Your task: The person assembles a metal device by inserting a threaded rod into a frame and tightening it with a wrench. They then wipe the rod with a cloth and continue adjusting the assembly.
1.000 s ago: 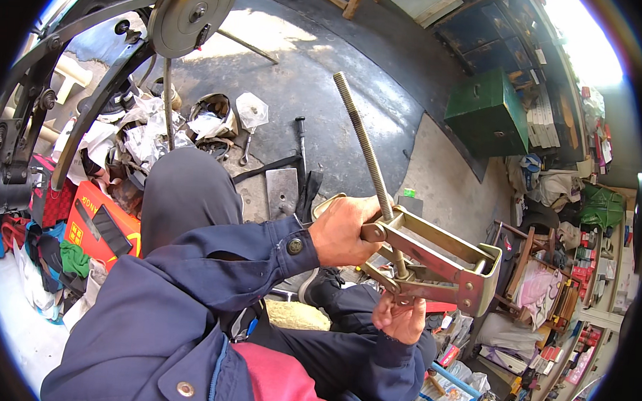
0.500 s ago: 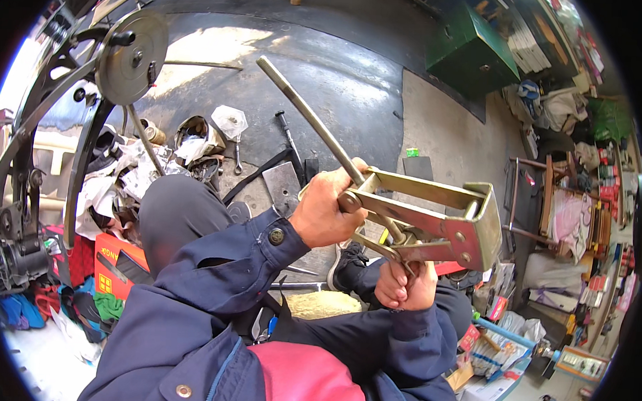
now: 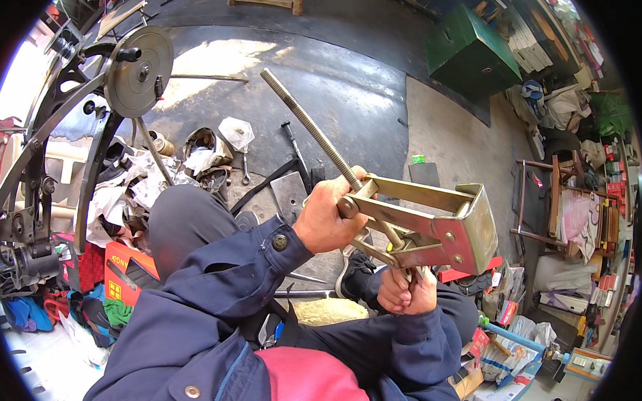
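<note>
The person holds a brass-coloured metal clamp frame (image 3: pixel 434 223) in the air above their lap, over the dark floor (image 3: pixel 354 94), with nothing under it to carry it. The frame is a long open box of flat, yellowish plated bars, its closed square end to the right and its open end toward the left hand (image 3: pixel 327 219). A grey threaded rod (image 3: pixel 306 124) runs up and to the left out of that open end, its free tip pointing toward the far floor. The left hand is wrapped tightly round the near end of the frame where the rod enters, thumb up beside a round pin head. The right hand (image 3: pixel 406 290) sits lower, just under the frame, its fingers curled shut on a small part at the frame's underside; what it grips is hidden by the fingers. Both arms wear dark blue sleeves (image 3: pixel 217 289). At the left stands a machine with a round grey metal disc (image 3: pixel 137 74) on curved black arms. A green metal box (image 3: pixel 471 49) lies at the far right of the floor, and crumpled papers (image 3: pixel 139 182) lie beside the person's knee.
</note>
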Motion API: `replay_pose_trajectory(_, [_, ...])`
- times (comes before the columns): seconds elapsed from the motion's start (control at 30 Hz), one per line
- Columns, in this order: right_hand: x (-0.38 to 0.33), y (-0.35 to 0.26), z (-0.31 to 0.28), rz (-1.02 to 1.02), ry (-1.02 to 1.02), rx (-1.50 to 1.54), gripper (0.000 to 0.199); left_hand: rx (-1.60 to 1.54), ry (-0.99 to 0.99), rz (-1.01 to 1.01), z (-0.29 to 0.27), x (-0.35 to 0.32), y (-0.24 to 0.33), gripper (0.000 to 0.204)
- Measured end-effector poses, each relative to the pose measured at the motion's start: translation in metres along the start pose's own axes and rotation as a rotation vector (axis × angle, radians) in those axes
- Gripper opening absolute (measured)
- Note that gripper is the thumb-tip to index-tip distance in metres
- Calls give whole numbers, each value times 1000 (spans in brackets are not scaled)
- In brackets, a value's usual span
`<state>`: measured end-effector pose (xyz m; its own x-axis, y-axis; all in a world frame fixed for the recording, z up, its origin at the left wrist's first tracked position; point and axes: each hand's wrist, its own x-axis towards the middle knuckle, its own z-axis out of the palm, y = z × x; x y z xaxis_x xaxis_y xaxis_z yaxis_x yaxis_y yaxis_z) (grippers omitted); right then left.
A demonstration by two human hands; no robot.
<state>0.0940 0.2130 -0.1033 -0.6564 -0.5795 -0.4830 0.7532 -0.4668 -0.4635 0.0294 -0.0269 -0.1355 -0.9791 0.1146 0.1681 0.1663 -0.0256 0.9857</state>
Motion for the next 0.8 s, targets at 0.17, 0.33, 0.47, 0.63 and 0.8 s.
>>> replay_pose_trajectory(0.17, [9,26,18,-806,635,-329,67,-39,19,-66,3,0,-1,26])
replay_pose_trajectory(0.33, [-3,14,11,-650,529,-1022,62,-40,23,-54,2,1,1,35])
replay_pose_trajectory(0.47, [-11,-1,0,-265,171,-110,46,26,23,-12,0,0,3,19])
replay_pose_trajectory(0.63, [-5,7,5,-540,416,-742,61,11,35,5,2,1,3,21])
replay_pose_trajectory(0.8, [-5,3,2,-292,351,-494,64,76,14,14,1,0,2,22])
